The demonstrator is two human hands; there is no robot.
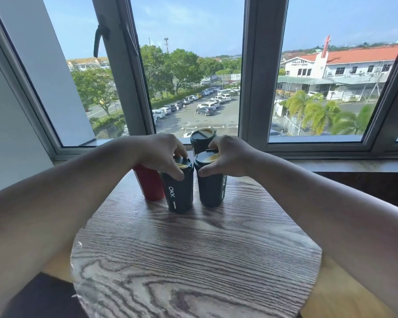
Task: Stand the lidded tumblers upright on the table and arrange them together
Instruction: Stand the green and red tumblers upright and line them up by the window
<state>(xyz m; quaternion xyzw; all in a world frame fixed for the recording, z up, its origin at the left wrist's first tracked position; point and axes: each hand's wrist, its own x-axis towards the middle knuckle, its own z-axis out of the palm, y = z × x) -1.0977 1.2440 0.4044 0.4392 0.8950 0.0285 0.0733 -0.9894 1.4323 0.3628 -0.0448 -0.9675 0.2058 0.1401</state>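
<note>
Several lidded tumblers stand upright at the far end of the wooden table (193,260). My left hand (161,152) grips the lid of a dark tumbler marked OKK (178,193). A red tumbler (148,182) stands just behind and left of it, partly hidden by my hand. My right hand (230,157) holds the top of a second dark tumbler (210,189), a small gap away from the first. A third dark tumbler (201,140) stands behind them, close to the window sill.
A window frame (253,88) and its sill run right behind the tumblers. A dark cushion (44,297) lies at the lower left, and a light wooden surface (331,294) shows beside the table at the lower right.
</note>
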